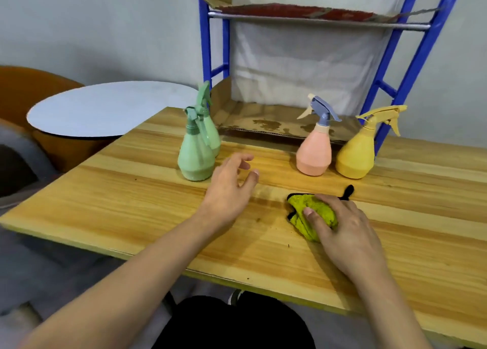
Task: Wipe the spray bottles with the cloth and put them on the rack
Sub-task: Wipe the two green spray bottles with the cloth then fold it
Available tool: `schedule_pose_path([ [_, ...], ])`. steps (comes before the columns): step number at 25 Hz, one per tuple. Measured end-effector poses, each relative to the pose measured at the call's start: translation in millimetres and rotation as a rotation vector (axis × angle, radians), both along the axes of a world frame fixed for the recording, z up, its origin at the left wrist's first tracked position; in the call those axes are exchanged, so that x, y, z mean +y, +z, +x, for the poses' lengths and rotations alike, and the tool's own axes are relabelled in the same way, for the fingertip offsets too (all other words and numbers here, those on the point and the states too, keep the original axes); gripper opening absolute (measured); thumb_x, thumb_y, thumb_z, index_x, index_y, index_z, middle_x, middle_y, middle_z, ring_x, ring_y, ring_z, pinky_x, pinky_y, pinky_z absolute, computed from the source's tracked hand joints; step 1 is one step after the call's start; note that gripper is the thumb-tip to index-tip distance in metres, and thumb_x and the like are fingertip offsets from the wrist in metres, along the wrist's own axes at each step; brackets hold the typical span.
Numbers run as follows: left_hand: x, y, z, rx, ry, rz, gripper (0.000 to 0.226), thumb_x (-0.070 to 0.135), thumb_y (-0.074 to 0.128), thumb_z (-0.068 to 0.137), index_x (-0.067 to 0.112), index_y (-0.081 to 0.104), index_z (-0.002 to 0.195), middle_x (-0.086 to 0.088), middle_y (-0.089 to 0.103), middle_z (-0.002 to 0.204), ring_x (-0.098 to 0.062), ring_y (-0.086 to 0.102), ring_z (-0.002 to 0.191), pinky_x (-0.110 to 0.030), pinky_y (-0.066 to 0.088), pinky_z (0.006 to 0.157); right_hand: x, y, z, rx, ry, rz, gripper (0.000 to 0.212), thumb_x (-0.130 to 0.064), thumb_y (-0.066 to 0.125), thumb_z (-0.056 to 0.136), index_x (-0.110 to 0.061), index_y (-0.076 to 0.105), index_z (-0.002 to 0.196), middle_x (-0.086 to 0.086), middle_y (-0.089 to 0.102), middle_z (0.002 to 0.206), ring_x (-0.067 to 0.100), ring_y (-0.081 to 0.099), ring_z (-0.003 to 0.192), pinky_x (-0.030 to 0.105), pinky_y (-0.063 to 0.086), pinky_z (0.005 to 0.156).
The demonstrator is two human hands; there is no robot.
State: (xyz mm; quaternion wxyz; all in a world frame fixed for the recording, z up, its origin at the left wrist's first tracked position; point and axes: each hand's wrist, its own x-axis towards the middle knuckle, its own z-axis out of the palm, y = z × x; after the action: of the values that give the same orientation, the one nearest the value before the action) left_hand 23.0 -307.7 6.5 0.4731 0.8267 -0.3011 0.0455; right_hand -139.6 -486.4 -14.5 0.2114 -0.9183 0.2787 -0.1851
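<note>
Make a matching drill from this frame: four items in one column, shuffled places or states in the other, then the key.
Items
1. pink bottle
2. yellow bottle
3. cloth
4. left hand

States
A. gripped by the right hand
B. open, holding nothing, by the green bottles
C. standing farthest right on the table
D. blue-grey trigger head, between green and yellow

Pairs: 1-D, 2-C, 3-A, 4-B

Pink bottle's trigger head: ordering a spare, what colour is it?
Blue-grey, with a cream nozzle and lever, on the pink bottle; head view.
</note>
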Motion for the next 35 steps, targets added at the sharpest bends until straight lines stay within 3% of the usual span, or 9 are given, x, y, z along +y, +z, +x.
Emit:
schedule_pose_path([
  [5, 46.1, 8.7, 16.2, 0.048, 0.254, -0.244, 0.009, 0.018, 0.056, 0.104, 0.027, 0.06, 0.103, 0.01, 0.065, 0.092, -0.004, 0.062, 0.082, -0.019, 0.049, 0.069, 32.3, -0.8, 10.8, 0.115, -0.028, -0.12, 0.064, -0.066, 0.044, 0.092, -0.052, 0.022, 0.151, 0.002, 0.048, 0.144, 0.028, 0.047, 0.13, 0.043, 0.039, 0.101],
  [7, 54.9, 9.8, 29.6, 0.027, 0.377, -0.322, 0.006, 0.019, 0.057, 0.101, 0.022, 0.058, 0.106, 0.005, 0.065, 0.096, -0.013, 0.063, 0.086, -0.034, 0.055, 0.077, 44.1, -1.9, 16.2, 0.073, -0.001, -0.15, 0.054, -0.064, 0.046, 0.093, -0.054, 0.034, 0.145, 0.0, 0.048, 0.143, 0.027, 0.048, 0.127, 0.042, 0.039, 0.1],
  [10, 59.1, 15.6, 48.3, -0.01, 0.483, -0.325, 0.033, 0.022, 0.06, 0.1, 0.017, 0.052, 0.132, -0.002, 0.06, 0.125, -0.021, 0.059, 0.113, -0.047, 0.052, 0.101, 52.0, -2.3, 21.7, 0.014, 0.008, -0.122, 0.042, -0.06, 0.055, 0.091, -0.05, 0.053, 0.133, -0.002, 0.05, 0.139, 0.027, 0.05, 0.124, 0.042, 0.04, 0.099],
  [12, 59.6, 25.3, 56.2, 0.062, 0.415, -0.271, 0.055, 0.025, 0.058, 0.103, 0.02, 0.037, 0.154, 0.002, 0.051, 0.148, -0.018, 0.05, 0.134, -0.043, 0.045, 0.113, 53.5, -3.6, 20.8, -0.006, 0.004, -0.129, 0.04, -0.059, 0.057, 0.091, -0.048, 0.056, 0.13, -0.003, 0.051, 0.137, 0.026, 0.051, 0.123, 0.042, 0.041, 0.097],
  [15, 58.4, 32.0, 69.1, 0.197, 0.258, -0.224, 0.066, 0.023, 0.055, 0.106, 0.028, 0.023, 0.163, 0.006, 0.047, 0.156, -0.016, 0.046, 0.14, -0.035, 0.045, 0.108, 53.5, -5.6, 17.0, -0.012, 0.0, -0.171, 0.041, -0.059, 0.055, 0.09, -0.049, 0.053, 0.13, -0.005, 0.05, 0.135, 0.024, 0.051, 0.123, 0.042, 0.043, 0.096],
  [21, 68.9, 18.5, 77.9, 0.083, 0.311, -0.093, 0.054, 0.035, 0.068, 0.096, 0.021, 0.053, 0.146, 0.004, 0.051, 0.128, -0.021, 0.057, 0.12, -0.047, 0.053, 0.103, 57.7, -0.3, 17.2, -0.02, -0.015, -0.106, 0.047, -0.048, 0.064, 0.082, -0.049, 0.056, 0.128, -0.007, 0.046, 0.142, 0.021, 0.044, 0.129, 0.041, 0.039, 0.103],
  [24, 75.3, 15.4, 61.5, 0.072, 0.269, -0.122, 0.053, 0.04, 0.073, 0.092, 0.021, 0.058, 0.139, 0.004, 0.054, 0.123, -0.016, 0.06, 0.11, -0.039, 0.056, 0.097, 57.4, -1.6, 16.1, -0.054, 0.022, -0.108, 0.047, -0.046, 0.07, 0.083, -0.038, 0.061, 0.128, -0.005, 0.047, 0.143, 0.022, 0.043, 0.129, 0.042, 0.041, 0.107],
  [30, 72.1, 17.6, -2.9, 0.033, 0.145, -0.151, 0.039, 0.043, 0.08, 0.085, 0.033, 0.06, 0.118, 0.014, 0.057, 0.113, -0.002, 0.06, 0.098, -0.013, 0.048, 0.075, 63.2, 1.7, 3.2, -0.013, -0.035, -0.253, 0.041, -0.042, 0.072, 0.082, -0.03, 0.064, 0.12, 0.008, 0.054, 0.112, 0.033, 0.05, 0.098, 0.046, 0.046, 0.088],
  [35, 65.5, 10.0, -42.8, 0.056, 0.072, -0.215, 0.041, 0.045, 0.082, 0.081, 0.033, 0.063, 0.115, 0.015, 0.058, 0.113, -0.003, 0.062, 0.099, -0.014, 0.051, 0.078, 66.6, -7.1, -12.3, -0.192, -0.027, -0.106, 0.036, -0.031, 0.072, 0.084, -0.029, 0.064, 0.119, 0.007, 0.052, 0.111, 0.03, 0.049, 0.1, 0.043, 0.045, 0.091],
])
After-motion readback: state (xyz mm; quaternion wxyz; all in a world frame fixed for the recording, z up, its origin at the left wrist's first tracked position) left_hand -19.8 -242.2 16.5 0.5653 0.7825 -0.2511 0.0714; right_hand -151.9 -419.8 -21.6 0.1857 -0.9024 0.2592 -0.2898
